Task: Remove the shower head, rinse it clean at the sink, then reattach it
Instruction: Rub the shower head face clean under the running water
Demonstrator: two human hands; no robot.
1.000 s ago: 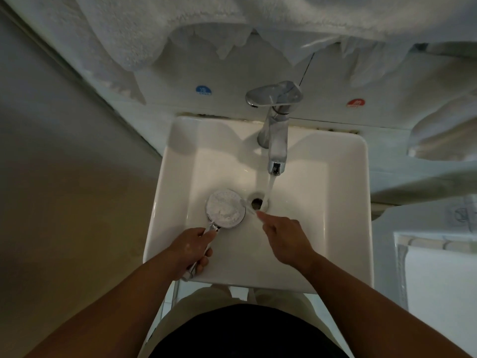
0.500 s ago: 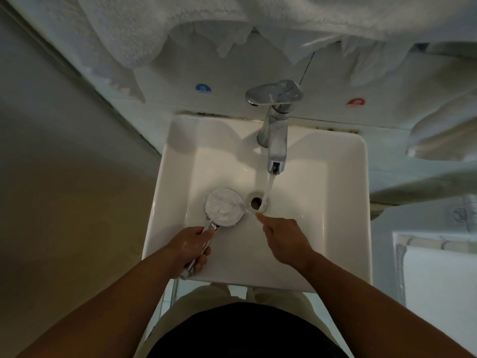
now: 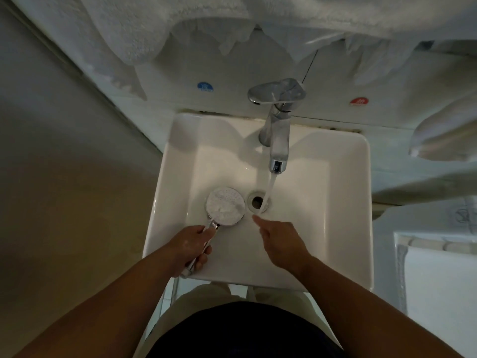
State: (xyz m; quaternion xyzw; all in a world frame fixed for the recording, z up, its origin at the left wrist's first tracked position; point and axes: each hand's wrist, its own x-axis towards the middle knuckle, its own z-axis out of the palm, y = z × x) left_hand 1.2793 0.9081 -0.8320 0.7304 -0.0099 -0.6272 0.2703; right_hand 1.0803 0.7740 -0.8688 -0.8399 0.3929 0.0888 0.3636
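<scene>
The round white shower head (image 3: 225, 205) lies face up inside the white sink (image 3: 343, 228), just left of the drain (image 3: 257, 201). My left hand (image 3: 189, 248) grips its chrome handle near the sink's front edge. The chrome faucet (image 3: 277, 130) runs a stream of water that falls at the drain's right side. My right hand (image 3: 280, 241) hovers over the basin with its index finger stretched toward the stream and the other fingers curled, holding nothing.
White towels (image 3: 180, 24) hang above the sink, and another folded towel (image 3: 444, 135) sits at the right. A blue sticker (image 3: 205, 87) and a red sticker (image 3: 358, 101) mark the wall behind the faucet. A grey wall lies at the left.
The shower head has shifted slightly left, away from the stream. My right hand has stayed near the drain with its finger pointing at the water.
</scene>
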